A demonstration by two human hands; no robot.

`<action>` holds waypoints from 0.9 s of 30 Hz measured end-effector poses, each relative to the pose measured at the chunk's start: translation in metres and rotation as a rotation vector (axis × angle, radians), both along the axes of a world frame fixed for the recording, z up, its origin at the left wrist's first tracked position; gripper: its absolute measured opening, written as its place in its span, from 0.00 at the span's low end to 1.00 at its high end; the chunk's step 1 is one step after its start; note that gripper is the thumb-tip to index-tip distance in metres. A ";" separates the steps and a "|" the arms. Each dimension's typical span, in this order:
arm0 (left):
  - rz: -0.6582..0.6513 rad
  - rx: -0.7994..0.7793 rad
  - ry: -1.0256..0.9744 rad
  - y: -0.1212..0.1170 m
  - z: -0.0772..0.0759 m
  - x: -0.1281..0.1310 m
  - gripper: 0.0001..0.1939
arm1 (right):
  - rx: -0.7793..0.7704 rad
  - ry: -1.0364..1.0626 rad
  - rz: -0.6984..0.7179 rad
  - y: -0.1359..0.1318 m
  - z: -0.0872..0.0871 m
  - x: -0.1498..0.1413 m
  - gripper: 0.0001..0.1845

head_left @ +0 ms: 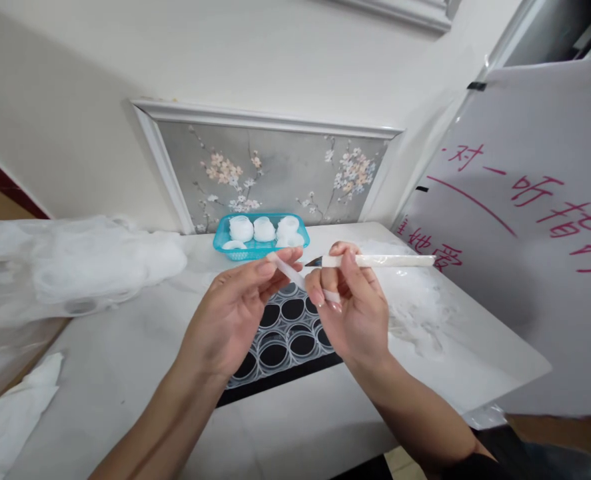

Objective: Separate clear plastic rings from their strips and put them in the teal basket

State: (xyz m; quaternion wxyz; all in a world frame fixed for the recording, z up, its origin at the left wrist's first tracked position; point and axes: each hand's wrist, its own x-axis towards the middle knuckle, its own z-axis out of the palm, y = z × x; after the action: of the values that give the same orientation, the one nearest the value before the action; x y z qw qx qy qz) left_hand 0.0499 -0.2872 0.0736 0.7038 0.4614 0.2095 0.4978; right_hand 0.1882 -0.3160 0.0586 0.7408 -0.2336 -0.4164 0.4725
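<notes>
Between the thumb and fingers of my left hand [235, 303] is one end of a thin white strip [291, 272]. The strip slants down to my right hand [358, 307], where its other end lies among the curled lower fingers. My right hand also grips a slim tool with a white handle [395, 261], lying level between thumb and forefinger. Its dark pointed tip [315, 262] faces my left fingertips; whether it is a blade or bristles I cannot tell. Beneath both hands a dark mat with white-rimmed circles [274, 355] lies on the white table, partly hidden by them.
A blue plastic basket [261, 253] with several white rolled pieces stands against the wall. White translucent bundled material [100, 263] covers the table's left rear. Crumpled clear film [420, 320] lies at right, beside a board with red writing [540, 200]. A white cloth [18, 413] sits front left.
</notes>
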 end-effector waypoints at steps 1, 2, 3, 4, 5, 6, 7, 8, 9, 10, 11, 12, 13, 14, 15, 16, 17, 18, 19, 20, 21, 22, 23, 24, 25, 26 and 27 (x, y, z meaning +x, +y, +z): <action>-0.021 -0.011 -0.007 -0.001 0.001 -0.001 0.10 | 0.011 0.005 0.008 -0.001 0.000 0.000 0.10; -0.045 -0.023 -0.011 -0.003 0.002 -0.001 0.10 | 0.020 0.010 0.011 -0.002 0.000 0.000 0.10; -0.068 -0.034 -0.010 -0.004 0.003 -0.002 0.10 | 0.025 0.013 0.007 -0.003 0.001 0.000 0.10; -0.084 -0.043 -0.005 -0.005 0.004 -0.002 0.10 | 0.025 0.011 -0.004 -0.004 0.001 0.000 0.10; -0.090 -0.049 0.001 -0.006 0.004 -0.003 0.10 | 0.019 0.003 -0.019 -0.005 0.001 0.000 0.10; -0.087 -0.051 0.006 -0.007 0.005 -0.003 0.10 | 0.015 -0.009 -0.034 -0.006 0.000 0.000 0.10; -0.082 -0.052 0.009 -0.008 0.005 -0.004 0.09 | 0.013 -0.025 -0.047 -0.006 0.000 -0.001 0.10; -0.073 -0.053 0.007 -0.008 0.005 -0.004 0.09 | 0.015 -0.040 -0.059 -0.007 0.000 -0.001 0.10; -0.063 -0.054 0.000 -0.008 0.006 -0.005 0.09 | 0.019 -0.053 -0.071 -0.006 -0.001 -0.002 0.11; -0.047 -0.054 -0.012 -0.008 0.006 -0.005 0.08 | 0.024 -0.063 -0.083 -0.006 -0.002 -0.002 0.11; -0.028 -0.050 -0.023 -0.007 0.006 -0.006 0.08 | 0.033 -0.068 -0.095 -0.004 -0.003 -0.003 0.10; -0.001 -0.042 -0.031 -0.007 0.006 -0.007 0.07 | 0.043 -0.068 -0.101 -0.002 -0.004 -0.004 0.10; 0.034 -0.031 -0.033 -0.006 0.006 -0.007 0.06 | 0.051 -0.065 -0.099 0.000 -0.005 -0.005 0.10; 0.072 -0.017 -0.030 -0.005 0.006 -0.008 0.04 | 0.057 -0.064 -0.089 0.002 -0.006 -0.006 0.10; 0.108 -0.001 -0.023 -0.004 0.006 -0.009 0.03 | 0.058 -0.066 -0.074 0.005 -0.008 -0.006 0.10; 0.141 0.017 -0.013 -0.003 0.006 -0.009 0.02 | 0.053 -0.072 -0.062 0.007 -0.009 -0.006 0.11; 0.167 0.034 -0.001 -0.002 0.006 -0.010 0.02 | 0.043 -0.081 -0.056 0.010 -0.011 -0.007 0.10; 0.187 0.050 0.011 -0.002 0.006 -0.010 0.02 | 0.030 -0.090 -0.052 0.012 -0.013 -0.007 0.10; 0.203 0.066 0.021 -0.003 0.006 -0.009 0.03 | 0.019 -0.099 -0.049 0.014 -0.014 -0.007 0.10; 0.219 0.081 0.031 -0.003 0.007 -0.009 0.03 | 0.010 -0.107 -0.044 0.015 -0.016 -0.007 0.10; 0.238 0.094 0.038 -0.004 0.008 -0.009 0.03 | 0.004 -0.112 -0.038 0.015 -0.017 -0.008 0.11; 0.259 0.110 0.042 -0.004 0.009 -0.008 0.04 | 0.001 -0.118 -0.033 0.015 -0.017 -0.008 0.11; 0.283 0.130 0.050 -0.003 0.010 -0.008 0.04 | 0.002 -0.125 -0.034 0.015 -0.017 -0.008 0.11; 0.317 0.153 0.066 -0.002 0.010 -0.008 0.04 | 0.007 -0.134 -0.045 0.013 -0.016 -0.008 0.11; 0.358 0.176 0.095 -0.001 0.010 -0.008 0.04 | 0.017 -0.143 -0.068 0.012 -0.015 -0.009 0.11; 0.393 0.188 0.136 0.001 0.009 -0.010 0.04 | 0.033 -0.151 -0.097 0.010 -0.014 -0.008 0.11; 0.396 0.172 0.171 0.004 0.008 -0.012 0.05 | 0.051 -0.155 -0.124 0.008 -0.012 -0.008 0.11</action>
State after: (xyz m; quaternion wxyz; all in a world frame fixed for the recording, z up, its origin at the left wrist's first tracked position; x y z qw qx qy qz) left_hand 0.0380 -0.2832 0.0818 0.5302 0.5101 0.3117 0.6012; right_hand 0.1802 -0.3082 0.0466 0.7399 -0.2756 -0.4690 0.3957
